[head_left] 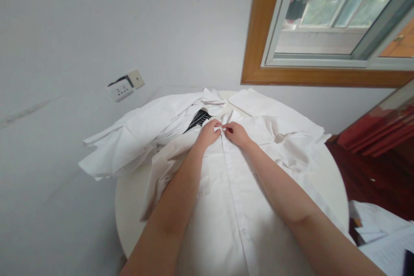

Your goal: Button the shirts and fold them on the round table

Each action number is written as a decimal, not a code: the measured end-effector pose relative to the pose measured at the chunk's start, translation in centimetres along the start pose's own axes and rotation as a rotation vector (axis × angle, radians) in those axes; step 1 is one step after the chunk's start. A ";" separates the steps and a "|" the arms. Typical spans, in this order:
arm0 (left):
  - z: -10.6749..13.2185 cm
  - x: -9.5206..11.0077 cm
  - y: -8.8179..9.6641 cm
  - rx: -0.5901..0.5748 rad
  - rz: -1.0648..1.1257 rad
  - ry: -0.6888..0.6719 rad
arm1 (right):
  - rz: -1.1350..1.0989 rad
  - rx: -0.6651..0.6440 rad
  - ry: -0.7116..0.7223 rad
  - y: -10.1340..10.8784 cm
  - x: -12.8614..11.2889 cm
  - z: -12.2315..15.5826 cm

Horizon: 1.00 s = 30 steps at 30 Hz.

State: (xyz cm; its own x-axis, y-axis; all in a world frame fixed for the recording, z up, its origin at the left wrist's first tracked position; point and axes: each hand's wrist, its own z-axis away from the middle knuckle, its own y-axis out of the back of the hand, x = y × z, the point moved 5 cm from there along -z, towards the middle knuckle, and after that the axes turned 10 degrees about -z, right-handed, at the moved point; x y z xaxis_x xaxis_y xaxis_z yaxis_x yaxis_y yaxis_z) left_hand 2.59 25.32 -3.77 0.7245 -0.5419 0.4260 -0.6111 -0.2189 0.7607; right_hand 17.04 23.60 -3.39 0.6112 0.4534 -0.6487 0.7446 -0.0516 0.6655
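A white button-up shirt (pixel 216 189) lies front side up on a round table (pixel 129 207), its placket running toward me and its collar end away from me. At the top of the placket, just below the collar, my left hand (pixel 209 133) pinches the fabric. My right hand (pixel 236 133) pinches the same spot from the other side, and the fingertips of both almost meet. Whether a button sits between them is too small to see. One sleeve spreads out on the right, and another lies crumpled under my left forearm.
Another white garment (pixel 129 133) is heaped at the table's left and hangs over its edge. Black striped cloth (pixel 199 117) shows beside it. Behind stands a wall with a socket (pixel 121 89) and a wood-framed window (pixel 323 75). Papers (pixel 384 233) lie at lower right, near red fabric (pixel 378 129).
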 end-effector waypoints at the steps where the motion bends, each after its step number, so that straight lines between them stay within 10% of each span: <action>1: 0.0 0.0 0.0 -0.001 0.006 0.007 | 0.004 -0.004 0.008 0.0 0.1 0.0; 30: 0.0 0.4 0.3 0.006 -0.015 0.004 | 0.002 -0.108 0.034 0.6 -0.3 0.4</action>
State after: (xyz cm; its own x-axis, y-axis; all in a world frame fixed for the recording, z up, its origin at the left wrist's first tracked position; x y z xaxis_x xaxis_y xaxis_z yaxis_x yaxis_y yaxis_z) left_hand 2.70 25.05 -3.39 0.7349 -0.5354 0.4162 -0.6018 -0.2319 0.7643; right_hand 17.42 23.05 -2.89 0.6020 0.4833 -0.6356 0.7090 0.0426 0.7040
